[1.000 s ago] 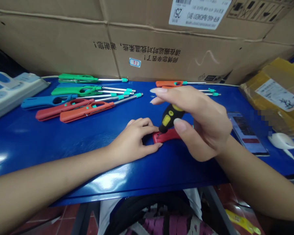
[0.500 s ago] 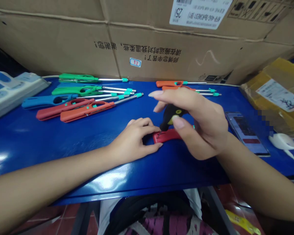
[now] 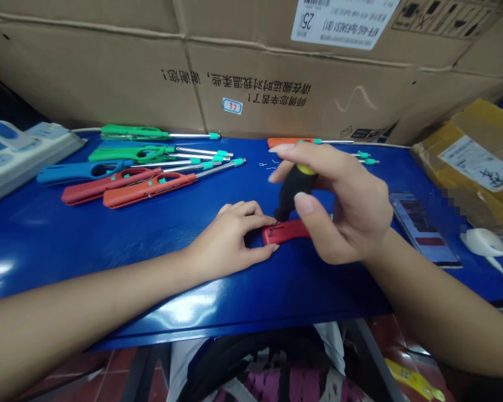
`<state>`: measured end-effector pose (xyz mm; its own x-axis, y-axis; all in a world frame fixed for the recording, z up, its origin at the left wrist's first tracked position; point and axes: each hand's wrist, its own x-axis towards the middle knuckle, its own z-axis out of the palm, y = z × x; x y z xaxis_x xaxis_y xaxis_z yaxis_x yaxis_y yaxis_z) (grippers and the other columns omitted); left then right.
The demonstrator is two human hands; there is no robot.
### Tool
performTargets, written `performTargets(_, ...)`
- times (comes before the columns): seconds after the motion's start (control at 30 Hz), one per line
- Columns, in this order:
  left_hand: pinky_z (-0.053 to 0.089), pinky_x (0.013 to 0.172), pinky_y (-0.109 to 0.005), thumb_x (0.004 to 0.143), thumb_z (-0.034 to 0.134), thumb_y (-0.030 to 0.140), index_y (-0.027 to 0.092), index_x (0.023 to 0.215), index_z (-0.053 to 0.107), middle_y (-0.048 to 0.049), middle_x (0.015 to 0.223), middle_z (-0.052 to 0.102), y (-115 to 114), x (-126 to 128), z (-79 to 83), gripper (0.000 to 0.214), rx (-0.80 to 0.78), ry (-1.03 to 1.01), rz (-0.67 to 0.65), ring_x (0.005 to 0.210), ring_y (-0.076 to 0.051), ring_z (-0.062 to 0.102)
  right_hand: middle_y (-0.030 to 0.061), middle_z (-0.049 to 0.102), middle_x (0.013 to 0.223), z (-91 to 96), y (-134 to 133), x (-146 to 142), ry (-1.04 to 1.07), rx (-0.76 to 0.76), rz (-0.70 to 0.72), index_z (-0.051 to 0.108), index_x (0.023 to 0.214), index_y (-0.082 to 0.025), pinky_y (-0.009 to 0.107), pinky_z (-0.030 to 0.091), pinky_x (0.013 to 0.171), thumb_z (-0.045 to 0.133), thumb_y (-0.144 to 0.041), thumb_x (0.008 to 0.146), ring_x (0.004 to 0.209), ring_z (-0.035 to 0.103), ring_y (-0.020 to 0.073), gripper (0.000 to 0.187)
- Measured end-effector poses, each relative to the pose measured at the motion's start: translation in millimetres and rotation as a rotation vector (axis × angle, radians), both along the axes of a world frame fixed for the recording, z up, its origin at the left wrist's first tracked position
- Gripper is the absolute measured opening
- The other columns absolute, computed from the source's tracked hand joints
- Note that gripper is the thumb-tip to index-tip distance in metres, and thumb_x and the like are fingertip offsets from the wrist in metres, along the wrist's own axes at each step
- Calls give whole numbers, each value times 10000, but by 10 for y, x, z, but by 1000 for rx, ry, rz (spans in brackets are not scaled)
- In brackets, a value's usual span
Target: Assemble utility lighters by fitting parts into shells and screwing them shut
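My left hand (image 3: 241,231) rests on the blue table, thumb and forefinger pinching the end of a red lighter (image 3: 293,230) that lies flat. In my right hand (image 3: 343,206) is a short screwdriver (image 3: 292,190) with a black and yellow handle. Its thin shaft slants down, and the tip meets the lighter's body near the left-hand end. The far part of this lighter is hidden behind my right hand. Several tiny metal pieces (image 3: 269,164), too small to name surely, lie just beyond the screwdriver.
Several long-necked lighters in green, blue, red and orange (image 3: 151,190) lie at the left back. Orange lighters (image 3: 291,143) lie behind my right hand. A large carton (image 3: 121,72) walls off the back. On the right are a phone (image 3: 425,229), a white mouse (image 3: 485,243) and a taped box (image 3: 478,151); a power strip (image 3: 29,151) stands left.
My right hand has shifted slightly up, and the screwdriver's handle has turned in its fingers, the yellow part now near the top. The left hand and red lighter stay in place.
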<state>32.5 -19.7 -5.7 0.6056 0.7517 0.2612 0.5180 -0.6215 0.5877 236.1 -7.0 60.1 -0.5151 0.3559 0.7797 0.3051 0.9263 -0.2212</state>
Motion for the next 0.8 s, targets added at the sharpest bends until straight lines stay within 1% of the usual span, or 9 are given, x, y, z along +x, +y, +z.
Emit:
performTargets(0.07,438,860,-386,886,727,373,259,1127,733,-24,999,659,0,2,0,267,9,2,1,953,-232,615,34,725,1162,-4,0,-13,9,65,7,582,1305,-171,343,637,840,556,-166,981,953,705,167,325)
performTargets(0.17,439,836,-377,891,715,362,258,1117,737,-20,951,656,3,5,2,250,5,4,6,913,-225,615,-2,751,1047,0,6,-21,-25,146,-54,613,1230,-215,348,633,799,674,-271,955,864,715,170,286)
performTargets(0.23,443,862,-393,889,719,370,253,1129,733,-31,994,663,5,6,2,267,3,5,5,951,-238,615,16,754,1085,18,6,-13,-47,100,-80,612,1245,-198,344,624,840,619,-267,988,937,723,177,267)
performTargets(0.33,447,910,-423,892,718,384,238,1122,730,-52,1088,668,8,8,-1,273,11,4,1,1019,-256,611,60,718,1268,56,-3,5,-72,-3,14,579,1315,-149,359,582,984,462,-149,1018,1151,680,185,320)
performTargets(0.43,457,899,-421,895,711,371,229,1085,733,-50,1093,676,6,12,3,238,6,-2,0,1025,-257,614,46,701,1308,74,-21,-3,-79,-73,127,557,1347,-175,349,586,980,495,-136,1002,1129,688,172,353)
performTargets(0.5,467,879,-407,888,713,350,231,1082,734,-43,1069,677,2,13,8,228,-18,-16,4,1011,-250,619,27,732,1202,67,-36,-26,-57,-48,82,589,1299,-201,337,611,904,583,-195,992,1010,713,167,307)
performTargets(0.6,472,861,-403,881,716,346,245,1119,734,-37,1012,669,-1,9,11,258,-37,-17,9,965,-241,627,23,744,1040,49,-54,-58,-21,52,-77,633,1201,-215,354,624,828,659,-283,971,898,715,184,241)
performTargets(0.7,466,887,-424,885,720,376,252,1154,729,-45,1029,669,0,1,5,297,-20,4,8,991,-254,624,69,737,1121,59,-61,-50,23,39,-116,640,1215,-191,384,624,847,588,-267,990,1002,707,221,243)
performTargets(0.8,463,923,-435,890,723,390,250,1141,735,-52,1083,669,1,-5,2,288,-13,12,4,1032,-258,619,99,707,1255,87,-62,-20,-13,-80,-19,607,1315,-152,371,619,888,485,-175,989,1145,673,226,349)
